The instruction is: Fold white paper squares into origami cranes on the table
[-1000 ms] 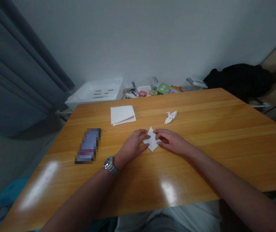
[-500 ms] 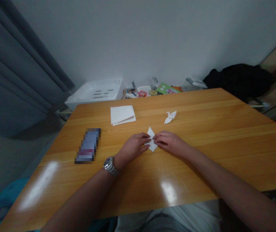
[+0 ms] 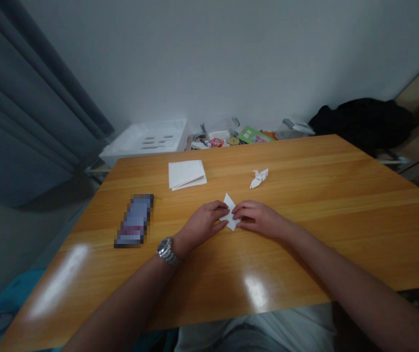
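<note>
A small folded white paper piece (image 3: 230,209) lies flat on the wooden table (image 3: 304,230) in front of me. My left hand (image 3: 204,224), with a metal watch (image 3: 166,251) on its wrist, pinches the paper's left side with curled fingers. From the other side my right hand (image 3: 259,219) presses and pinches its right edge. Both sets of fingertips meet over the middle of the paper, so only its far tip and near corner show.
A finished white paper crane (image 3: 259,178) sits further back on the right. A stack of white paper sheets (image 3: 186,174) lies at the back left, a phone (image 3: 135,226) to my left. White bins, small clutter and a black bag (image 3: 363,120) stand behind the table.
Both hands have closed in over the paper. Its side flaps have folded inward, so the visible shape is narrower than a second ago.
</note>
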The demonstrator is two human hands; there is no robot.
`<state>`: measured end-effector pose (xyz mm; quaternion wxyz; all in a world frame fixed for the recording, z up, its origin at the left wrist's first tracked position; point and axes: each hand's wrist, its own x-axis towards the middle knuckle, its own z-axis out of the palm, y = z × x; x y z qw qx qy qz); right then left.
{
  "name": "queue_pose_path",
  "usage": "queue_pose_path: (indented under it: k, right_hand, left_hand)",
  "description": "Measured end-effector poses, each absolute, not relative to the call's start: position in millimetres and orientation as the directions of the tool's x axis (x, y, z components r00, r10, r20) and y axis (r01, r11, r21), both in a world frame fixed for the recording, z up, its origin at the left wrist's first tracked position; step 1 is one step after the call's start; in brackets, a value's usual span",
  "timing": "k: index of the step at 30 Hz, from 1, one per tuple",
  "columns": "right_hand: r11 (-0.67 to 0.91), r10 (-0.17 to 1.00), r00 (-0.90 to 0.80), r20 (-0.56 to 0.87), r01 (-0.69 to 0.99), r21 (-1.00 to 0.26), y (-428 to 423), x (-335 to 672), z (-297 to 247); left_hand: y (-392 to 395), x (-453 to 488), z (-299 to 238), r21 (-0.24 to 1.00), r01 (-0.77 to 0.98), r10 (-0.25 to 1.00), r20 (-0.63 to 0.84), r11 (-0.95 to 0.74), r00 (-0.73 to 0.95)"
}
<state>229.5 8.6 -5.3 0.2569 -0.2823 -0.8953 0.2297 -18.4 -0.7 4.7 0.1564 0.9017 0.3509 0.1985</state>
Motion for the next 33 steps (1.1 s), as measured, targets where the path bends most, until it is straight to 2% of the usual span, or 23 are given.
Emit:
queue_pose_path:
  k: [33]
  right_hand:
    - [0.700,0.629,-0.705,0.329,0.329,-0.633,8.7,227.9,-2.5]
  left_hand:
    - [-0.7,-19.0,4.4,0.407,0.571,0.686,0.239,-0.713,0.687]
